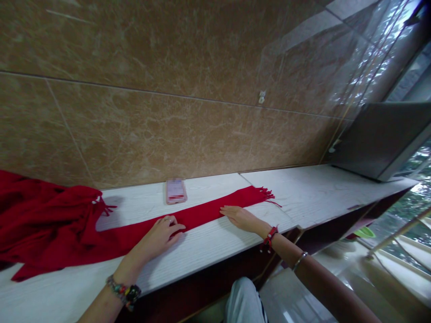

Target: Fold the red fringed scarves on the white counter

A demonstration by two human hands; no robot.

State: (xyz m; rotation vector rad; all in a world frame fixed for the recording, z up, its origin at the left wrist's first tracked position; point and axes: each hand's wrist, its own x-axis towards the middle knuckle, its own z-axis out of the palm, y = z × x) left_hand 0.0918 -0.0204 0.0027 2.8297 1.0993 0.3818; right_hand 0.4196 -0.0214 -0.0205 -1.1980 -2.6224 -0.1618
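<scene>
Red scarf (pixel 202 213) flattened along surface (pixel 303 193), left-end heap (pixel 50 229) still bunched; left hand (pixel 160 237) half-curled, grip unclear; right hand (pixel 243 219) extended, holding nothing

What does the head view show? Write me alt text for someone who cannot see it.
A person's left hand and right hand rest on a red scarf that runs flat along a white counter to a fringed end at right, with loose folds heaped at left. Behind it, a phone lies near a brown tiled wall.
</scene>
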